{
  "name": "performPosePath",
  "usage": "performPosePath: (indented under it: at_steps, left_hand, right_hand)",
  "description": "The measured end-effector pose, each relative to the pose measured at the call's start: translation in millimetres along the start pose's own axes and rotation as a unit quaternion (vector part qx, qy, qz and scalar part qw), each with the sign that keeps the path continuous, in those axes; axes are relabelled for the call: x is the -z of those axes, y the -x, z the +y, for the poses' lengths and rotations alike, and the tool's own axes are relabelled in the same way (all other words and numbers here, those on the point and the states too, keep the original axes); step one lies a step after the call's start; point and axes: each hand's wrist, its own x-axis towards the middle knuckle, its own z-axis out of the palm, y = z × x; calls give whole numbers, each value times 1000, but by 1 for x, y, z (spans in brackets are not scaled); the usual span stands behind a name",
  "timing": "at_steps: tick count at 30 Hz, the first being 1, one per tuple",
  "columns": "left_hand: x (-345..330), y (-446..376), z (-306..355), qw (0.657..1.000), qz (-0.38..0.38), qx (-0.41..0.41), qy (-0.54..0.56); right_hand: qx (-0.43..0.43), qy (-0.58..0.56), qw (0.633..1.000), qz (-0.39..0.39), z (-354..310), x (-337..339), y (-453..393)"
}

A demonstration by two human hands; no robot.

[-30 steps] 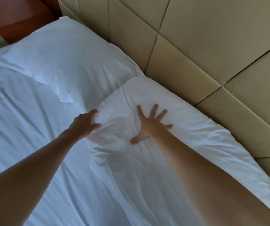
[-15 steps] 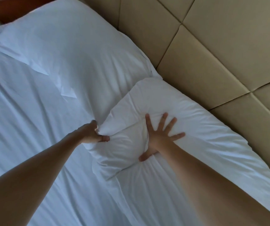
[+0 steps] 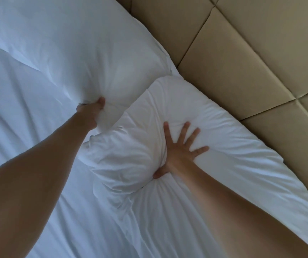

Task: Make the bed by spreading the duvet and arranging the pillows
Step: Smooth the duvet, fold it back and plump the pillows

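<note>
Two white pillows lie side by side against the headboard. The far pillow (image 3: 71, 43) fills the upper left; the near pillow (image 3: 224, 138) runs to the lower right. My left hand (image 3: 91, 113) sits at the far pillow's near edge by the gap between them, thumb on top and fingers buried in the fabric, whose creases run to the grip. My right hand (image 3: 181, 149) lies flat on the near pillow with its fingers spread, pressing a dent into it. The near pillow's left end bulges up beside that hand. The white duvet (image 3: 15, 131) covers the bed at the left and bottom.
A tan padded headboard (image 3: 242, 53) with diagonal seams stands right behind both pillows, touching their far edges. Both my bare forearms reach in from the bottom of the view.
My left hand has left the near pillow's corner and moved up to the far pillow's edge. My right hand stays pressed on the near pillow, which has bunched up more. The view has moved closer.
</note>
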Motion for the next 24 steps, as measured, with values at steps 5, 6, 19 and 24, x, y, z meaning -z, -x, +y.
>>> performPosePath:
  at_steps: [5, 6, 19, 24]
  left_hand:
    - [49, 32, 8, 990, -32, 9, 134]
    - [63, 42, 12, 988, -37, 9, 147]
    - [139, 229, -49, 952, -40, 61, 296]
    - [154, 281, -70, 945, -24, 63, 319]
  right_hand:
    - [-8, -2, 1000, 2, -1, 3, 7]
    - [-9, -2, 1000, 8, -1, 4, 11]
    - [32, 48, 997, 45, 7, -23, 107]
    - [61, 23, 998, -11, 16, -11, 130]
